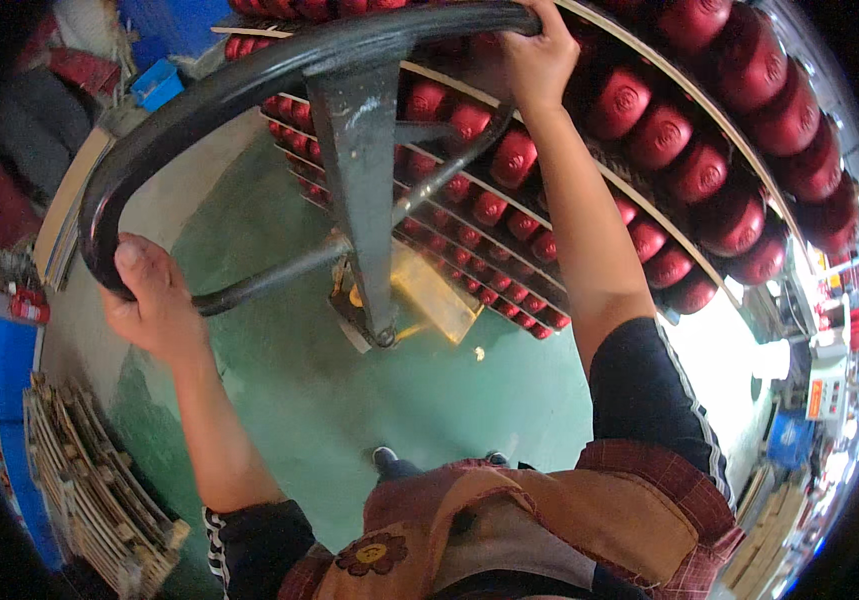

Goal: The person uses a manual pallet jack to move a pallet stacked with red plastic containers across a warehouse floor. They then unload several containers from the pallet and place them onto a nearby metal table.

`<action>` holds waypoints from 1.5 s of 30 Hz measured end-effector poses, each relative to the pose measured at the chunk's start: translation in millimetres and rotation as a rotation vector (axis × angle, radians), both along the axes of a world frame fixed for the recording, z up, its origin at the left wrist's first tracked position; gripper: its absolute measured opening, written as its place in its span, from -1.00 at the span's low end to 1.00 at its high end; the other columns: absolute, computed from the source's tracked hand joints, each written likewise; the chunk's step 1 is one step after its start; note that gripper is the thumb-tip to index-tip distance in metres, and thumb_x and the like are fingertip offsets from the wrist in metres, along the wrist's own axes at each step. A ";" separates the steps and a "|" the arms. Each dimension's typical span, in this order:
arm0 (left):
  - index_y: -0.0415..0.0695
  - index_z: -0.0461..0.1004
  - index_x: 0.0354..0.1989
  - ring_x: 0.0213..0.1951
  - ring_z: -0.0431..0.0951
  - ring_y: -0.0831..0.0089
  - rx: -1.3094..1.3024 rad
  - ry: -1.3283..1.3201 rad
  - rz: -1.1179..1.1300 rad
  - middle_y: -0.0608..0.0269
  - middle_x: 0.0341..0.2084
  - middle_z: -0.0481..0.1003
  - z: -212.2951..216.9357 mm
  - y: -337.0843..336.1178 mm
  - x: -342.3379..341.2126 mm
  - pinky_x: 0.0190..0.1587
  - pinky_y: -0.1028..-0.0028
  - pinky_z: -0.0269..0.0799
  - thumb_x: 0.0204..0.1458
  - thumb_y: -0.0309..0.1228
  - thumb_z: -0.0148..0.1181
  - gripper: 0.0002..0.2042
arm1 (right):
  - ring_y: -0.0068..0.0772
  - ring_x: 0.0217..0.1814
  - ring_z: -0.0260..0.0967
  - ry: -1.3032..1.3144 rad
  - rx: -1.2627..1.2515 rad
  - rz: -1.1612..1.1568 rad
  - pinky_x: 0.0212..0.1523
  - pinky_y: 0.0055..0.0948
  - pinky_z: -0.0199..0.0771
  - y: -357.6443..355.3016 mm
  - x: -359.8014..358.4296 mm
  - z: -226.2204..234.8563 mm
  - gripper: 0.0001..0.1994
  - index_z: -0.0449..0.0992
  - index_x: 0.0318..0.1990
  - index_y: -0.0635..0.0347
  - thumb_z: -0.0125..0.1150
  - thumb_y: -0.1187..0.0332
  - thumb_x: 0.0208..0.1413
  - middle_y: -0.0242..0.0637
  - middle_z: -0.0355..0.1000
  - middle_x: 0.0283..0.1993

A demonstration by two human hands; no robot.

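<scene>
A black loop handle spans the upper part of the head view, joined to a dark grey upright shaft. My left hand is wrapped around the lower left bend of the loop, its thumb lying on top. At the far right end of the same loop, my right hand is closed round the bar, with some fingers hidden. The shaft runs down to a yellow metal base on the floor; together they look like a hand pallet truck.
Dark red rounded parts fill tiered racks ahead and to the right. Wooden pallets are stacked at the left on the green floor. A small blue bin stands at upper left. More timber lies at lower right.
</scene>
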State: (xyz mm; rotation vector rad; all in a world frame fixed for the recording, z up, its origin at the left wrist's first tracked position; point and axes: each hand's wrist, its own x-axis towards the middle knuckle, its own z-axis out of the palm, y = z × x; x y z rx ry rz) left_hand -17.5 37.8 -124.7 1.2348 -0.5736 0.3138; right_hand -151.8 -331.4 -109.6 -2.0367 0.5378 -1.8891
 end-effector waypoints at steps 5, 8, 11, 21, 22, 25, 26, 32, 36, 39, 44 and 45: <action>-0.17 0.40 -0.37 -0.63 0.31 0.71 0.043 0.094 -0.004 0.43 -0.63 0.37 4.5 -27.6 16.6 -0.62 0.65 0.17 0.14 -0.27 0.20 -0.78 | -0.54 -0.40 0.38 -0.027 0.046 -0.018 -0.30 -0.47 0.42 -18.2 -1.0 0.0 -0.77 0.50 -0.29 0.26 0.15 0.61 -0.20 -0.15 0.42 -0.50; -0.18 0.44 -0.34 -0.64 0.31 0.71 0.017 0.036 -0.049 0.42 -0.63 0.38 5.1 -49.1 26.4 -0.63 0.65 0.17 0.14 -0.26 0.21 -0.77 | -0.26 -0.33 0.50 -0.011 0.108 -0.077 -0.22 -0.37 0.46 -33.6 -1.8 -2.8 -0.70 0.54 -0.19 0.22 0.15 0.53 -0.19 -0.05 0.51 -0.38; -0.20 0.48 -0.35 -0.63 0.33 0.70 0.039 -0.034 -0.087 0.41 -0.65 0.39 6.6 -67.4 34.8 -0.63 0.64 0.18 0.12 -0.23 0.23 -0.75 | -0.22 -0.25 0.54 -0.013 0.081 -0.110 -0.17 -0.36 0.46 -53.4 -0.6 -6.5 -0.67 0.54 -0.14 0.19 0.22 0.50 -0.16 -0.04 0.52 -0.34; -0.22 0.50 -0.46 -0.64 0.35 0.65 0.146 -0.078 -0.006 0.39 -0.67 0.42 21.9 -112.1 70.9 -0.59 0.57 0.23 0.06 -0.16 0.27 -0.67 | 0.01 -0.18 0.51 0.036 0.056 -0.310 -0.14 -0.25 0.46 -78.3 10.0 2.6 -0.61 0.53 -0.07 0.09 0.27 0.44 -0.17 0.06 0.51 -0.27; -0.22 0.50 -0.46 -0.64 0.34 0.65 0.129 -0.095 -0.001 0.39 -0.67 0.42 17.6 -113.1 74.9 -0.59 0.57 0.23 0.06 -0.16 0.27 -0.67 | 0.02 -0.18 0.51 0.029 0.100 -0.267 -0.14 -0.25 0.46 -80.8 9.4 -0.9 -0.61 0.53 -0.07 0.10 0.26 0.44 -0.17 0.05 0.51 -0.27; -0.20 0.50 -0.43 -0.63 0.35 0.65 0.179 -0.135 -0.025 0.40 -0.65 0.42 9.9 -129.0 95.4 -0.60 0.56 0.24 0.09 -0.18 0.25 -0.71 | 0.01 -0.17 0.51 0.060 0.105 -0.214 -0.14 -0.24 0.46 -95.5 9.7 -5.3 -0.62 0.53 -0.07 0.12 0.26 0.43 -0.16 0.05 0.52 -0.26; -0.20 0.50 -0.38 -0.62 0.35 0.66 0.169 -0.096 0.011 0.41 -0.62 0.43 5.1 -137.4 101.4 -0.59 0.57 0.24 0.10 -0.21 0.24 -0.73 | 0.01 -0.17 0.51 0.080 0.080 -0.219 -0.14 -0.24 0.46 -102.4 8.8 -6.1 -0.62 0.53 -0.08 0.13 0.26 0.43 -0.16 0.05 0.52 -0.25; -0.34 0.51 -0.10 -0.37 0.49 0.44 0.351 -0.149 0.102 0.18 -0.33 0.56 -7.2 -176.9 139.0 -0.21 0.41 0.43 0.13 -0.27 0.21 -0.66 | 0.01 -0.24 0.48 0.047 0.001 -0.295 -0.18 -0.22 0.50 -118.0 13.7 -15.6 -0.73 0.53 -0.32 0.17 0.20 0.58 -0.30 -0.09 0.49 -0.32; -0.29 0.52 -0.14 -0.58 0.37 0.60 0.223 0.057 -0.201 0.36 -0.52 0.47 -29.5 -211.6 153.2 -0.55 0.53 0.27 0.15 -0.27 0.20 -0.70 | 0.01 -0.24 0.46 0.066 0.035 -0.284 -0.25 -0.23 0.47 -140.1 18.5 -26.2 -0.72 0.48 -0.31 0.15 0.28 0.57 -0.30 -0.10 0.45 -0.32; -0.35 0.50 -0.11 -0.36 0.50 0.42 0.315 0.022 -0.174 0.20 -0.34 0.56 -46.5 -275.3 173.5 -0.25 0.41 0.41 0.15 -0.27 0.19 -0.66 | -0.02 -0.25 0.47 0.002 0.037 -0.321 -0.26 -0.26 0.46 -181.3 18.8 -36.3 -0.72 0.46 -0.32 0.17 0.29 0.58 -0.28 -0.10 0.45 -0.33; -0.36 0.47 -0.05 -0.21 0.56 0.22 0.346 -0.103 -0.166 -0.01 -0.21 0.56 -66.9 -334.6 198.7 -0.09 0.34 0.41 0.10 -0.26 0.22 -0.61 | -0.11 -0.26 0.51 0.035 0.063 -0.361 -0.23 -0.32 0.46 -231.4 32.0 -61.3 -0.72 0.43 -0.28 0.18 0.25 0.63 -0.22 -0.09 0.47 -0.34; -0.36 0.47 -0.05 -0.18 0.56 0.17 0.318 -0.243 -0.044 -0.03 -0.18 0.56 -66.0 -348.2 199.9 -0.06 0.32 0.40 0.11 -0.29 0.21 -0.63 | -0.17 -0.24 0.52 0.025 0.088 -0.362 -0.22 -0.34 0.46 -239.0 34.7 -62.4 -0.72 0.43 -0.28 0.20 0.24 0.66 -0.22 -0.10 0.46 -0.35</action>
